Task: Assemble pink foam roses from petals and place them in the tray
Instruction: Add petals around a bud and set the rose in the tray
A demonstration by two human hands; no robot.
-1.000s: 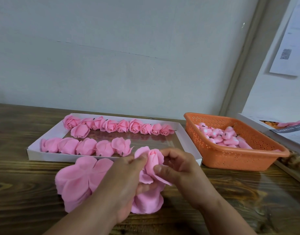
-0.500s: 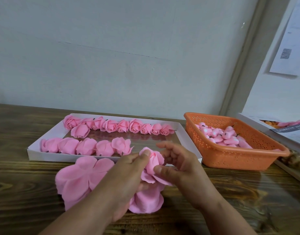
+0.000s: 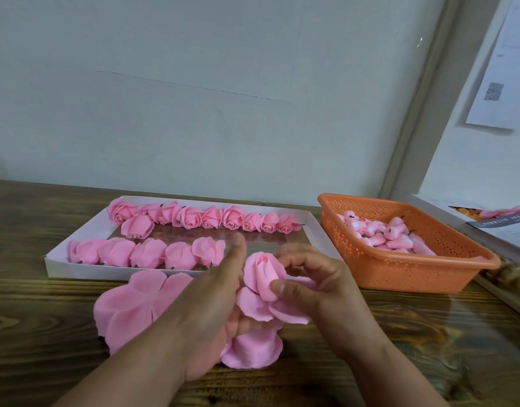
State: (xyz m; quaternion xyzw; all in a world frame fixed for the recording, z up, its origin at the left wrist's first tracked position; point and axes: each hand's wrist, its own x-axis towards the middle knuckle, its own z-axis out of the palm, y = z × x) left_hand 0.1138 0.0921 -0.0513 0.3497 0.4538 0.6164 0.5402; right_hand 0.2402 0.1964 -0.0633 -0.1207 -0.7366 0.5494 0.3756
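Rose bud point(image 3: 260, 271) held above the tabletop point(image 3: 429, 333), just before the tray point(image 3: 76, 267). Right hand point(image 3: 314, 284) pinches its wrapped petal; left hand point(image 3: 206, 306), fingers straight, supports the base. Advisably, each loose petal is wrapped snugly, overlapping, without crushing the foam.

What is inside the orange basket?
The orange basket holds a pile of small pink rose buds. Its near wall covers whatever lies lower, so the count is unclear.
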